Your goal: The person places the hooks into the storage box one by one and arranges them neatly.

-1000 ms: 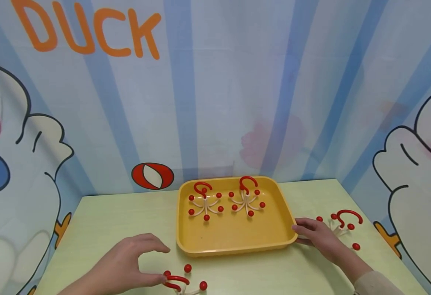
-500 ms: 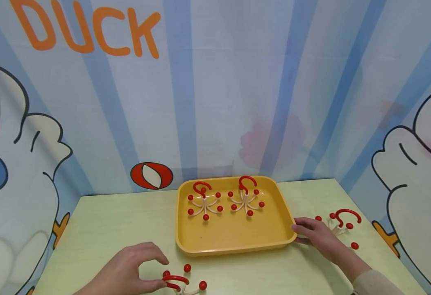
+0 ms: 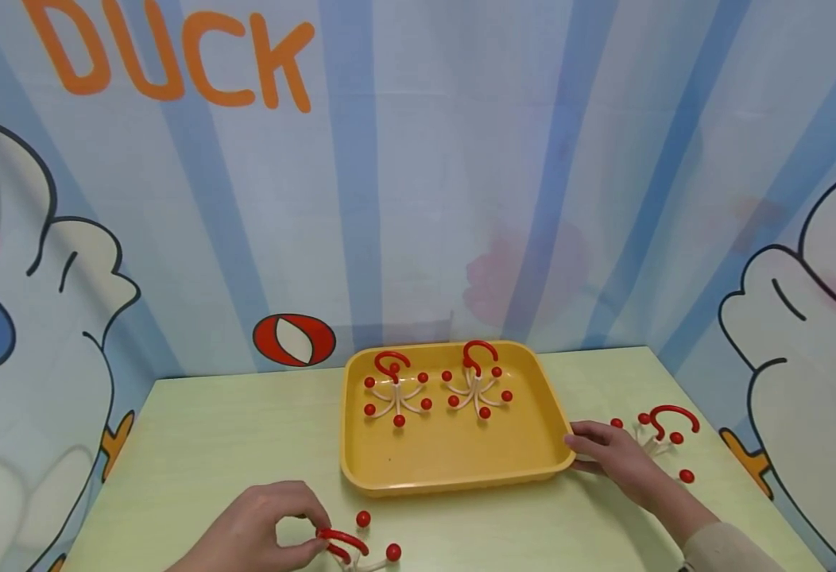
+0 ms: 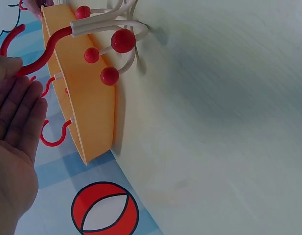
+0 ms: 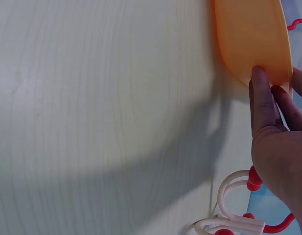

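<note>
My left hand pinches the red hook of a small stand with curved white legs tipped by red balls, in front of the yellow tray's left corner. In the left wrist view, the stand's legs touch the table, thumb and finger on the hook. My right hand holds the right end of the yellow tray; in the right wrist view, fingertips lie against its outer wall. Inside the tray, two like stands, one left and one right, stand upright, hooks up.
Another such stand is on the table right of the tray, partly behind my right hand. The pale green table ends at a printed cloth backdrop close behind the tray, with cloth on both sides too.
My left hand's finger and thumb have closed onto the red hook from a wider gap, the hand dropping slightly. The right hand stays on the tray, which has not visibly moved.
</note>
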`<state>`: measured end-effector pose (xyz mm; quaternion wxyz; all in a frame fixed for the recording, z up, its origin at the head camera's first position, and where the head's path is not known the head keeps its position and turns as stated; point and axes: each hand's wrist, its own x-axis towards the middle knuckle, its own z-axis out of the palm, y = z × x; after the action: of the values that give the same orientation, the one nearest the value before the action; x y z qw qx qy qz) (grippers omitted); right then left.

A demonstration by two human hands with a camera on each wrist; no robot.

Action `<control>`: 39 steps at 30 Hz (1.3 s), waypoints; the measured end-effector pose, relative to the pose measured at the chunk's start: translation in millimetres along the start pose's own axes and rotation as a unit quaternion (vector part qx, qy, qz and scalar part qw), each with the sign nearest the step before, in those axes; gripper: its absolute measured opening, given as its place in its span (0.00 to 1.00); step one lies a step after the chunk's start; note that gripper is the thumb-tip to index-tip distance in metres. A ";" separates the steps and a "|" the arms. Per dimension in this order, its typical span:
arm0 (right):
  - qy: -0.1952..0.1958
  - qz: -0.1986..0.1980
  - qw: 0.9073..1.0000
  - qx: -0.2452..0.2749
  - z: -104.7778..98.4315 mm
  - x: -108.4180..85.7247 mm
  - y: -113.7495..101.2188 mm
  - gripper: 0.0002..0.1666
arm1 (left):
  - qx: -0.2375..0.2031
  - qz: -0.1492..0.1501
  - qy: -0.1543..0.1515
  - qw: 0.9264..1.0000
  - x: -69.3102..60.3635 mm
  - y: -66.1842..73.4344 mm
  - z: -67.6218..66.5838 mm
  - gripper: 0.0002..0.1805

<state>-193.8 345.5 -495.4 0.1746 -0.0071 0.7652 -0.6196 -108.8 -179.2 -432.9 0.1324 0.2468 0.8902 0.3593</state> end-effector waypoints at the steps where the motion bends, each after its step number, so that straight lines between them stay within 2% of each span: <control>1: 0.002 0.001 1.000 -0.001 0.3 0.0 -0.2 0.38 | -0.002 0.001 0.002 1.000 0.4 -0.1 0.7 0.08; 11: 0.010 -0.006 1.000 0.009 4.4 -1.9 -2.1 0.35 | -0.017 -0.002 0.009 1.000 3.4 0.5 5.6 0.07; 17: 0.012 -0.007 1.000 0.008 6.0 -3.0 -3.2 0.35 | -0.022 0.003 0.010 1.000 4.2 5.7 3.2 0.07; 21: 0.013 -0.008 1.000 0.006 6.3 -3.2 -3.7 0.35 | -0.023 0.009 0.018 1.000 3.9 11.3 -2.4 0.07; 24: 0.014 -0.007 1.000 0.004 5.7 -3.0 -3.2 0.35 | -0.023 0.027 0.032 0.999 3.1 15.6 -8.7 0.07; 31: 0.012 -0.003 1.000 0.008 4.4 -2.5 -2.4 0.35 | -0.010 0.037 0.061 0.997 3.4 29.5 -21.4 0.08; 39: 0.020 -0.001 1.000 0.004 4.7 -1.5 -1.1 0.35 | -0.007 0.082 0.109 0.991 11.5 51.4 -35.8 0.09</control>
<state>-191.3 341.2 -494.7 0.1589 0.0056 0.7661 -0.6228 -115.6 -161.8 -372.1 0.0061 0.2776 0.8736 0.3996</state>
